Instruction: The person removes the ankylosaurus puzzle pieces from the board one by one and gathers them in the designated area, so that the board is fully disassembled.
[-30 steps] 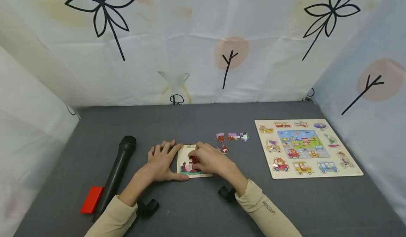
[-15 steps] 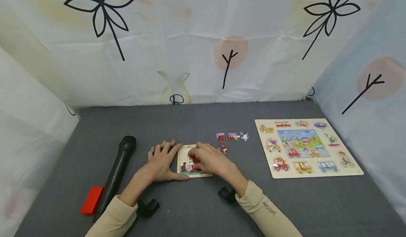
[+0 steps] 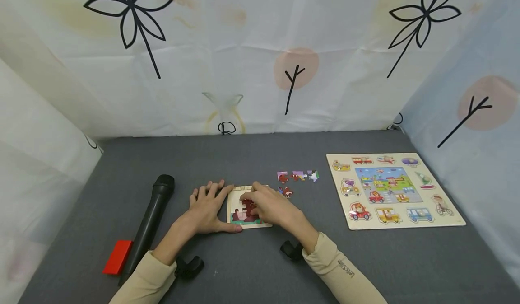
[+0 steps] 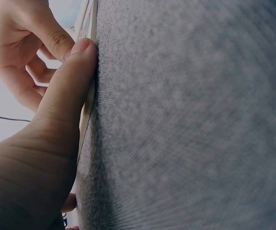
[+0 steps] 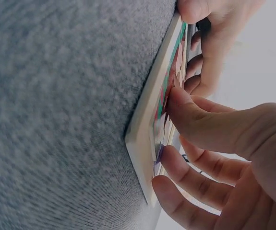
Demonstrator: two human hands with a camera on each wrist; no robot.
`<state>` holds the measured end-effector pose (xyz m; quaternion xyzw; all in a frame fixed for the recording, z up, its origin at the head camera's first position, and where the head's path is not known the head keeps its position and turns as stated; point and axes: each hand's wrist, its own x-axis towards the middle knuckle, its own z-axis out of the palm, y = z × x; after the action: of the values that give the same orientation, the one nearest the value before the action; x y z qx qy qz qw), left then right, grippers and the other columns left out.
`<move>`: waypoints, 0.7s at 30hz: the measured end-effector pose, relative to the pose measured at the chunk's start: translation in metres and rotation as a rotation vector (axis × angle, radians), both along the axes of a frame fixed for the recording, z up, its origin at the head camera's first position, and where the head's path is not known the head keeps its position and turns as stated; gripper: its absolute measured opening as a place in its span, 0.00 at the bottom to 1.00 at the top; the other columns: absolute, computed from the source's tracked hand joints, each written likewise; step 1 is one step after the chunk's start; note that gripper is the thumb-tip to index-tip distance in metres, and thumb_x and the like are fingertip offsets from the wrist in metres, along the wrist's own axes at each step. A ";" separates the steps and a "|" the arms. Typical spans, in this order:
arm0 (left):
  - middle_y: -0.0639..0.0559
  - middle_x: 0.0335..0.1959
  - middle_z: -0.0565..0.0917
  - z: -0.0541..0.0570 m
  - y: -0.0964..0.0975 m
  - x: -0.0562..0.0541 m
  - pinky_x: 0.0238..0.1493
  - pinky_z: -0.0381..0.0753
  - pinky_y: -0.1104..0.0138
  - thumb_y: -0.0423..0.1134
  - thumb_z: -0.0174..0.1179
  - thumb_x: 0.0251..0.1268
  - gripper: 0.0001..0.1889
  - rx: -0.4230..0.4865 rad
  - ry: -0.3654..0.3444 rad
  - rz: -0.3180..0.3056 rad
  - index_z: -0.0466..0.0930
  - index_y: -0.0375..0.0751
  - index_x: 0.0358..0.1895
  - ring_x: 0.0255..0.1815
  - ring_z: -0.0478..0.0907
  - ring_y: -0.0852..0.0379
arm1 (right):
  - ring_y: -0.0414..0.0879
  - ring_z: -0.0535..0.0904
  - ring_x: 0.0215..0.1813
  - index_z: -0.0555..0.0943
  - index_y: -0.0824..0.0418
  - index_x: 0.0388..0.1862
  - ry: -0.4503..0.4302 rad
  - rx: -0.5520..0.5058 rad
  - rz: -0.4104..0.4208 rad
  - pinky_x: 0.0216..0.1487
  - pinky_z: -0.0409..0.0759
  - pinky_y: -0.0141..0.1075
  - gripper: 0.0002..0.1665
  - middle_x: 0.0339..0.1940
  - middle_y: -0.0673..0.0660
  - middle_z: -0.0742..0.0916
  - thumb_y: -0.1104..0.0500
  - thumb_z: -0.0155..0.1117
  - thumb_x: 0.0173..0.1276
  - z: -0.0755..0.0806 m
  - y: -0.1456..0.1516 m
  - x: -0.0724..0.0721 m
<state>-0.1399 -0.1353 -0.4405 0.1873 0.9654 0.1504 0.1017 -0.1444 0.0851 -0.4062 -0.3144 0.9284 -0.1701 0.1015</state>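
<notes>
A small wooden jigsaw puzzle board point(image 3: 234, 196) lies before me, with pink, brown and green pieces in its lower part. My left hand point(image 3: 206, 210) spreads around its left side, the thumb along the near edge. In the left wrist view that thumb point(image 4: 66, 88) rests against the board's rim. Over the right part of the board, my right hand point(image 3: 273, 206) pinches a brown puzzle piece point(image 3: 248, 205). In the right wrist view its thumb point(image 5: 190, 112) presses at a slightly raised piece point(image 5: 176, 80). The fingers hide much of the board's right side.
Several loose puzzle pieces point(image 3: 298, 176) lie beyond the right hand. A large wooden vehicle puzzle point(image 3: 343, 218) lies at the right. At the left are a black microphone point(image 3: 147, 225) and a red block point(image 3: 117, 257). A patterned cloth point(image 3: 260, 69) hangs behind the grey table point(image 3: 243, 268).
My right fingertips have shifted very slightly over the board, and a little more of the brown picture shows beside the thumb. The left hand and the loose pieces stay where they were.
</notes>
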 end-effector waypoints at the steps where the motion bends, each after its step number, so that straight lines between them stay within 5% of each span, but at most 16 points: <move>1: 0.36 0.81 0.60 0.000 0.000 0.000 0.69 0.54 0.24 0.74 0.73 0.42 0.61 0.000 0.001 0.000 0.59 0.52 0.80 0.78 0.56 0.24 | 0.41 0.72 0.33 0.85 0.53 0.59 0.001 -0.004 0.001 0.35 0.71 0.28 0.23 0.42 0.53 0.81 0.61 0.75 0.64 0.000 0.000 0.000; 21: 0.37 0.81 0.60 0.000 0.000 0.000 0.69 0.54 0.25 0.75 0.73 0.41 0.61 -0.008 0.004 0.003 0.59 0.53 0.80 0.77 0.56 0.25 | 0.44 0.76 0.40 0.85 0.56 0.59 0.050 -0.085 -0.033 0.34 0.74 0.31 0.21 0.44 0.52 0.81 0.64 0.71 0.67 0.006 0.031 0.000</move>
<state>-0.1399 -0.1351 -0.4408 0.1856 0.9664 0.1466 0.1004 -0.1446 0.1161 -0.4004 -0.3070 0.9276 -0.2034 0.0620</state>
